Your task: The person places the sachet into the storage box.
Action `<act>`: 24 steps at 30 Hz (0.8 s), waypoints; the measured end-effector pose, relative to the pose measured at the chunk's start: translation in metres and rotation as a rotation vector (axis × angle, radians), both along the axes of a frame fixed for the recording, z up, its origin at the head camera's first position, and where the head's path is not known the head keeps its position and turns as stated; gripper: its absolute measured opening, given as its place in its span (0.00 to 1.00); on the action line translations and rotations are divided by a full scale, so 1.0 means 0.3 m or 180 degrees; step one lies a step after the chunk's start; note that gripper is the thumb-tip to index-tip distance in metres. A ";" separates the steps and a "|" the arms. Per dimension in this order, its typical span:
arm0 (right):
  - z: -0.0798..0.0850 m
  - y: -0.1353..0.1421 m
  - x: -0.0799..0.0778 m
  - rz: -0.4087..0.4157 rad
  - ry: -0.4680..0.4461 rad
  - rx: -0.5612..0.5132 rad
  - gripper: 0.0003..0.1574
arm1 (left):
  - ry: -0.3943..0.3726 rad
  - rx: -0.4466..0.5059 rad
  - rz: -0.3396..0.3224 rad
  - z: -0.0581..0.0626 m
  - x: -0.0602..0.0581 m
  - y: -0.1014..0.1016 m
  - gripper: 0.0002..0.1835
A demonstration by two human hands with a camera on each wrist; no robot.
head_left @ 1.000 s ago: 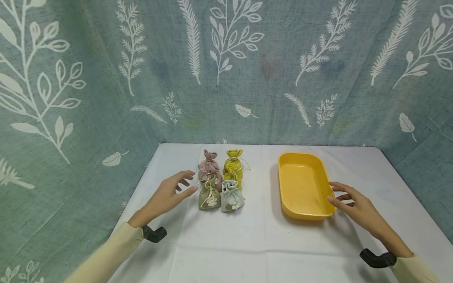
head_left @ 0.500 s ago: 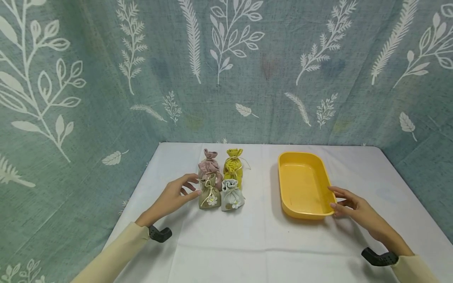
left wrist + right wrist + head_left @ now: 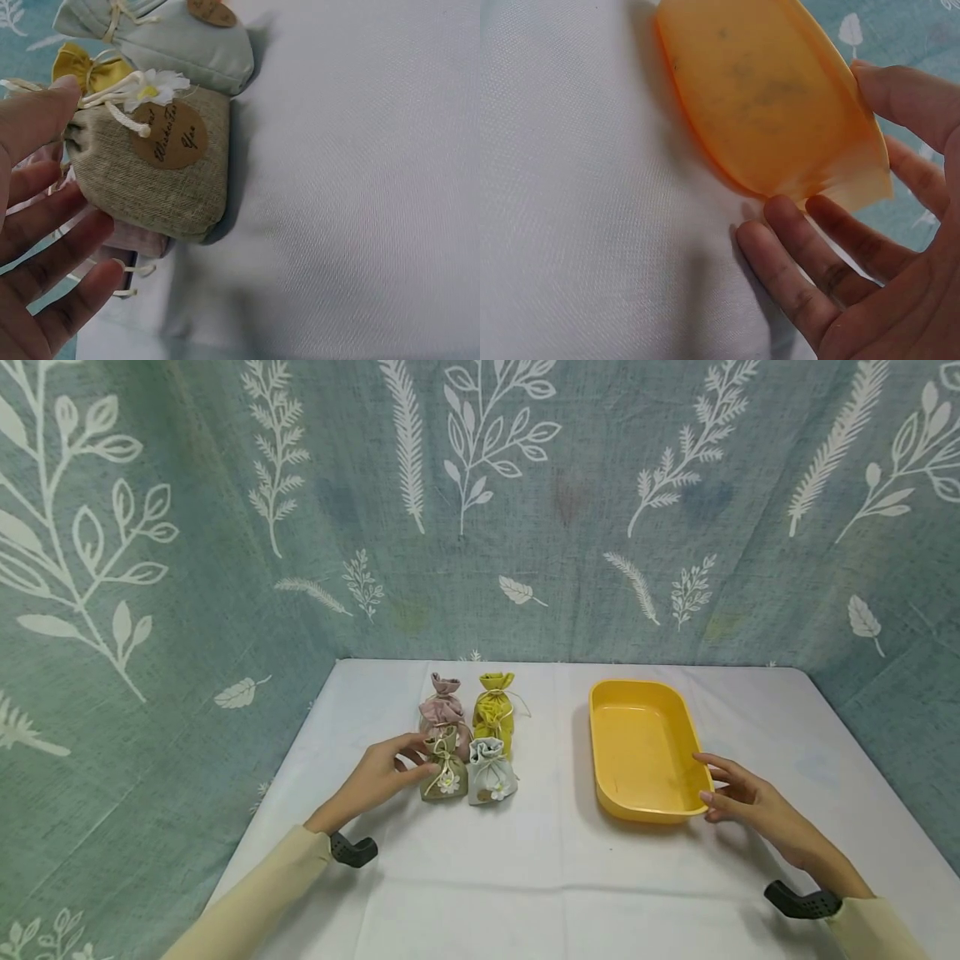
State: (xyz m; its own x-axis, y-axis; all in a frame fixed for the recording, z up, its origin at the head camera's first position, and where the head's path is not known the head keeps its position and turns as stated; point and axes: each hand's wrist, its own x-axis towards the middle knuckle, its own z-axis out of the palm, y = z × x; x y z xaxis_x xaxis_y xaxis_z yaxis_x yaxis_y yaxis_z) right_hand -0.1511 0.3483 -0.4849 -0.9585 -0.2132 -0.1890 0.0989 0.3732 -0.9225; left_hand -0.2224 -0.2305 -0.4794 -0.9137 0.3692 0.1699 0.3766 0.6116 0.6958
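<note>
My left hand [image 3: 390, 767] is at the left of a small brown burlap drawstring pouch [image 3: 444, 775], its thumb by the pouch's tied neck. In the left wrist view the pouch [image 3: 157, 165] bears a white flower and a round printed tag, and the other fingers [image 3: 67, 262] are spread loosely behind it. A pale blue-grey pouch [image 3: 492, 777] stands beside it; a pink pouch [image 3: 442, 706] and a yellow-green pouch [image 3: 493, 710] stand behind. On the right, my right hand [image 3: 761, 806] holds the near right rim of a yellow plastic tray [image 3: 645, 752], with several fingers against its outer wall.
A white cloth [image 3: 525, 868] covers the table. Green-blue curtains with white leaf prints [image 3: 525, 527] hang behind it and at the sides. Dark camera mounts [image 3: 352, 850] sit on both wrists. The tray has nothing inside it.
My left hand has moved right from beside the pouches up to the brown pouch's neck. My right hand has shifted slightly down along the tray's rim. The pouches and tray stay put.
</note>
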 end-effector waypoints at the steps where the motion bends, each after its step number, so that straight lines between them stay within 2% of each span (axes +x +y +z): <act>1: -0.001 0.000 0.000 0.0002 0.0005 -0.0005 0.46 | -0.0013 -0.0003 0.0013 -0.002 -0.001 0.004 0.25; 5: -0.003 0.000 0.000 -0.0021 -0.0015 -0.0009 0.45 | -0.0001 -0.0044 0.0065 -0.011 -0.005 0.015 0.19; 15: -0.012 0.000 -0.001 -0.0046 -0.0029 -0.0030 0.44 | 0.0115 0.0084 0.0094 -0.021 -0.012 0.044 0.14; 24: -0.008 -0.005 0.000 -0.0061 -0.0042 -0.0057 0.45 | 0.0217 0.0074 0.0061 -0.027 -0.017 0.054 0.09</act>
State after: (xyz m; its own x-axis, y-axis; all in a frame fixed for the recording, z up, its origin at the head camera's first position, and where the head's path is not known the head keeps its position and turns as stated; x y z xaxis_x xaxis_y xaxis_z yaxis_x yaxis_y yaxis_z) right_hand -0.1511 0.3469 -0.4874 -0.9599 -0.1982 -0.1980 0.1181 0.3546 -0.9275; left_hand -0.2275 -0.2144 -0.4875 -0.9066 0.3469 0.2403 0.4118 0.6033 0.6830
